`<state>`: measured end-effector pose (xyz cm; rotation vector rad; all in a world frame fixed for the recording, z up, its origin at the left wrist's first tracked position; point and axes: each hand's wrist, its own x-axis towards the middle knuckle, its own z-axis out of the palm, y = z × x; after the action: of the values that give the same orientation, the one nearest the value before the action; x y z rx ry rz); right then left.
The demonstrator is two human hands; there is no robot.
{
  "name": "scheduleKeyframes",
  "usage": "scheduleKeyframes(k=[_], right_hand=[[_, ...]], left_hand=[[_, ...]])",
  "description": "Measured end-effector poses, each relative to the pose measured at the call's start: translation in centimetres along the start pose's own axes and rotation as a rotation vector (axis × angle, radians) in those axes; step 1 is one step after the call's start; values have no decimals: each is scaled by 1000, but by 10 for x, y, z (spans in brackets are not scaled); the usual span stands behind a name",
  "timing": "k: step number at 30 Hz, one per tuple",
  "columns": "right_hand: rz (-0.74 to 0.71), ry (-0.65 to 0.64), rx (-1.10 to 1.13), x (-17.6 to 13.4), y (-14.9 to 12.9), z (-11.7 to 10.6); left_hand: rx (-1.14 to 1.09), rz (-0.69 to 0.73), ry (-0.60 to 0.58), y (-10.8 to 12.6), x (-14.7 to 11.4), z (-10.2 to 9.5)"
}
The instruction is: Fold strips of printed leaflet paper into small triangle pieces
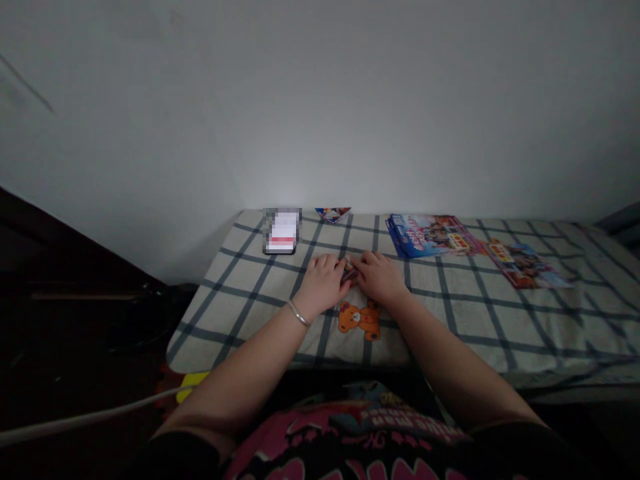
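Note:
A small dark, colourful piece of folded paper (350, 273) lies on the checked cloth between my hands, mostly covered by fingers. My left hand (325, 283), with a silver bangle at the wrist, is palm down, its curled fingers and thumb gripping the paper's left side. From the other side, my right hand (383, 280) has its fingers closed on the paper's right edge. Just below the hands, an orange bear print (360, 321) shows on the cloth. Fingertips of both hands are partly hidden.
A lit phone (283, 231) lies at the back left. Beside it, against the wall, is a folded printed paper triangle (333, 214). Stacked glossy leaflets (425, 235) and another leaflet (527, 265) lie on the right of the checked tablecloth (465, 320). A pale cable (95, 419) crosses the lower left.

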<state>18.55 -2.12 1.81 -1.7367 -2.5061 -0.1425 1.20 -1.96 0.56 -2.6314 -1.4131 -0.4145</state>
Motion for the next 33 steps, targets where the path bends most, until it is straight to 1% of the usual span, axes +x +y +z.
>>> scheduleKeyframes(k=[4,8,11,16,20,25,29,33], right_hand=[[1,-17,-17,-5,2,-4],[-26,-1,-43,-7,2,-4],[-41,19,-64,-7,1,-5],[-45,4,-87,-7,-2,-8],[-37,2,-68,-7,0,-9],[-21,8,-90,-10,2,-8],[-27,22,-131,-13,-2,-7],[-2,29,-140,-15,-7,-8]], left_hand=[[16,0,-7,1,4,2],[23,3,1,-1,9,5],[37,31,8,-1,12,5],[58,40,26,0,14,4],[43,44,19,-1,12,6],[61,29,51,1,8,6],[64,7,45,5,3,4],[81,-8,38,8,-1,2]])
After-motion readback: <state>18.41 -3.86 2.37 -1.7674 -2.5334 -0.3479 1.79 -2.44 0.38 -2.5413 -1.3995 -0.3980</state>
